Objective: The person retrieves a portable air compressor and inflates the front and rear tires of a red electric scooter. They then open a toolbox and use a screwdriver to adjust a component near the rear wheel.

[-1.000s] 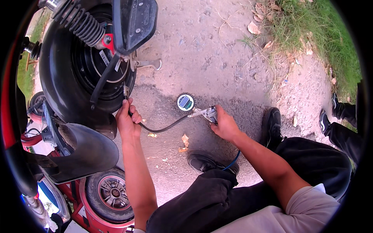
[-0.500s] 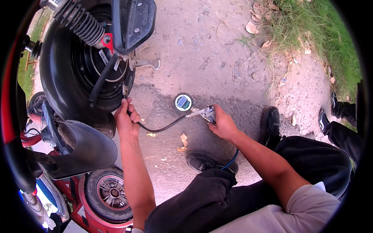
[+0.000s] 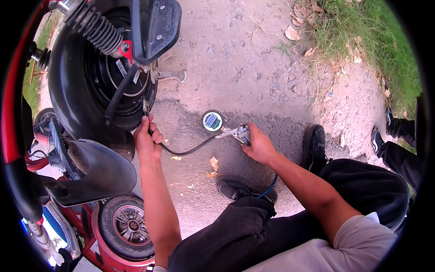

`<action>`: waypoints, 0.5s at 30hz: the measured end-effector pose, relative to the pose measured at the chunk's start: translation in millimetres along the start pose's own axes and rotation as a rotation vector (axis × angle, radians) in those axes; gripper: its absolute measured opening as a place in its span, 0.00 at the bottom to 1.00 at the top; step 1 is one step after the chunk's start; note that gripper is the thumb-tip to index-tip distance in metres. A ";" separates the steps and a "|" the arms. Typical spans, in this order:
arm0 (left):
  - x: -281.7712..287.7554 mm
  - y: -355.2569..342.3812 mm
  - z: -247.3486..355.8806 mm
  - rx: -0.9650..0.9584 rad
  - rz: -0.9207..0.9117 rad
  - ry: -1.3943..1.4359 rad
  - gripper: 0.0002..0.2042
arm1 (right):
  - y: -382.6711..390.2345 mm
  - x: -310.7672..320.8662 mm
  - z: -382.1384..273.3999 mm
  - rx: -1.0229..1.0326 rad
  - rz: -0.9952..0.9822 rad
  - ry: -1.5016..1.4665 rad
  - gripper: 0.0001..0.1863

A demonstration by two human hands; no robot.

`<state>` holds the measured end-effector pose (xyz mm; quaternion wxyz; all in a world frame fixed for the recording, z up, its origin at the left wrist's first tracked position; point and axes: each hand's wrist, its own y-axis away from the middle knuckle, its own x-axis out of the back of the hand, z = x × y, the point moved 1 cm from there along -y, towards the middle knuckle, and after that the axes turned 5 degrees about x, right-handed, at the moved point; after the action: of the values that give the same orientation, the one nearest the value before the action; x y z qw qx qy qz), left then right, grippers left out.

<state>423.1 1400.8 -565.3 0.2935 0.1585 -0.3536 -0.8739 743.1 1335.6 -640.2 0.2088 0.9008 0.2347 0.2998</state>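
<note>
My left hand (image 3: 148,137) is closed round the black air hose (image 3: 192,149) just below its metal chuck (image 3: 145,105). The chuck points up at the rim of a black wheel (image 3: 118,75); whether it sits on the valve I cannot make out. My right hand (image 3: 259,144) is wrapped round a silver tyre inflator gun (image 3: 241,133). A round digital gauge (image 3: 212,120) with a white face and black rubber rim is fixed to the gun's front. The hose curves from the gun across to my left hand, and a thin blue air line (image 3: 272,185) trails below my right wrist.
A coil-spring shock absorber (image 3: 97,34) and a black mudguard (image 3: 97,172) flank the wheel. A metal lever (image 3: 172,75) juts out to its right. Another wheel with red trim (image 3: 129,225) is at lower left. Grass (image 3: 367,50) borders the concrete; another person's legs (image 3: 401,158) show far right.
Both hands keep their grips and places. The gauge has shifted very slightly to the left with a small turn of the inflator gun.
</note>
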 end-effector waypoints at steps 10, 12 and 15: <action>0.2 0.8 0.5 0.001 -0.002 -0.001 0.12 | 0.2 -2.2 2.1 0.013 0.005 -0.010 0.36; -0.3 1.6 1.1 0.004 -0.002 -0.003 0.12 | 0.4 -3.1 3.2 0.014 0.003 -0.015 0.36; -1.3 2.1 1.4 0.009 -0.005 -0.005 0.12 | 0.3 -4.2 5.6 0.014 0.003 -0.023 0.35</action>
<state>424.3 1401.2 -562.7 0.2895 0.1584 -0.3581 -0.8734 743.7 1331.7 -645.9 0.2048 0.9059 0.2328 0.2884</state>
